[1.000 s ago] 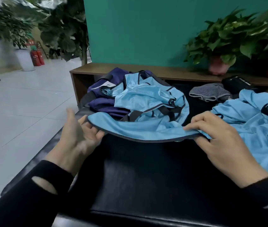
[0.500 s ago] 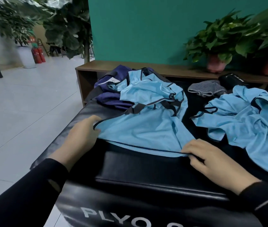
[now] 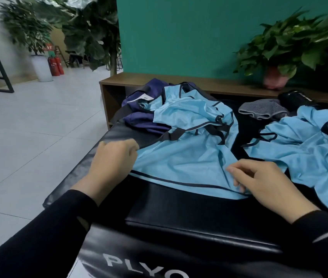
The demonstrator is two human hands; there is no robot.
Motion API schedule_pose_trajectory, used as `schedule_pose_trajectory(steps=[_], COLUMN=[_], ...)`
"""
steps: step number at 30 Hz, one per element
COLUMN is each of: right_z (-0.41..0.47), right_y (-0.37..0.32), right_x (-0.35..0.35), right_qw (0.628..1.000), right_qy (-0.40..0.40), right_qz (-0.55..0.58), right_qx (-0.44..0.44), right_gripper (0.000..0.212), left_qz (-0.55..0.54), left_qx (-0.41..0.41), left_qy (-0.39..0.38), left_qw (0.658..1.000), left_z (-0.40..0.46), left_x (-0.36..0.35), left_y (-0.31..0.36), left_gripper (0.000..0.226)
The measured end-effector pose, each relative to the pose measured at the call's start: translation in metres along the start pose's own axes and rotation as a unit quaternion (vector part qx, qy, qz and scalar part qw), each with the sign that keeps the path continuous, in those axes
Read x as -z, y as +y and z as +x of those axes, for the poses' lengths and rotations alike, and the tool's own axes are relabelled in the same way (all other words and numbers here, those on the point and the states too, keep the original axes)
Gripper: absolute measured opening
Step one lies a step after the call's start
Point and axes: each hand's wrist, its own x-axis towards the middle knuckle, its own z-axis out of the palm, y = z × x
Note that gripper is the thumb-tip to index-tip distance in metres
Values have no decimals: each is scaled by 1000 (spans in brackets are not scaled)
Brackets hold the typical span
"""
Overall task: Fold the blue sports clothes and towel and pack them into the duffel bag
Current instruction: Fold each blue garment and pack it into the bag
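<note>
Both hands, left hand (image 3: 115,161) and right hand (image 3: 259,183), now pinch the blue shirt (image 3: 181,159) spread flatter on the worktop (image 3: 179,207), ready for folding.

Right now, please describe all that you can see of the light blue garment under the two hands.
The light blue garment is thin, slightly shiny mesh-like fabric with dark piping along its hem and dark straps. Its near part lies spread on the black padded box; its far part is crumpled over a purple item. The left hand grips its left edge; the right hand pinches the right.

Thin, faintly sheeny blue cloth garment (image 3: 181,157) lies on a glossy black padded box (image 3: 179,209), wooden bench (image 3: 229,88) behind.
</note>
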Motion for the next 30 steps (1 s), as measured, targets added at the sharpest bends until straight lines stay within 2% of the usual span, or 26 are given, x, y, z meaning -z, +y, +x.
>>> schedule_pose_trajectory(steps=[2, 4, 7, 10, 12, 15, 17, 18, 19, 21, 23, 25, 28, 29, 30], right_z=[10, 21, 38, 49, 51, 53, 53, 54, 53, 53, 53, 54, 56, 56, 58], right_y=[-5, -9, -12, 0, 11, 22, 24, 25, 25, 26, 27, 27, 23, 20, 16], right_x=[1, 1, -6, -18, -22, -24, -23, -24, -23, -22, -22, -23, -23, -23, -22], right_qw=[1000, 999, 993, 996, 998, 993, 993, 993, 994, 994, 994, 994, 993, 993, 993], right_qy=[-4, 40, 84, 46, 16, 13, 10, 9, 10, 7, 5, 7, 36, 58, 79], right_qz=[-6, 17, 81, 80, 55, 98, 103, 99, 96, 92, 95, 102, 104, 97, 88], right_qx=[-18, -12, -5, -21, -40, -63, -65, -64, -60, -56, -55, -50, -39, -33, -28], right_gripper=[26, 24, 18, 16, 16, 17, 18, 18, 18, 19, 19, 18, 13, 11, 8], left_qz=[-62, -113, -166, -187, -145, 27, 88, 82, 51, -87, -265, -376, -430, -419, -375], left_qx=[28, 37, -16, -60, -90, -133, -116, -99, -84, -48, 1, 59, 146, 159, 148], left_qy=[53, 64, 56, 33, 15, 7, -4, -5, 1, 25, 85, 148, 144, 133, 121], left_qw=[996, 991, 984, 980, 985, 991, 989, 992, 995, 995, 961, 913, 879, 884, 907], left_z=[8, 16, 25, 47, 70, 103, 116, 121, 124, 123, 117, 106, 87, 81, 77], left_x=[0, -4, -20, -39, -51, -67, -76, -80, -82, -77, -61, -46, -38, -40, -42], left_y=[9, 27, 68, 105, 124, 141, 146, 146, 144, 141, 134, 117, 87, 81, 76], left_gripper=[18, 17, 19, 24, 31, 36, 25, 17, 15, 25, 29, 27, 15, 19, 31])
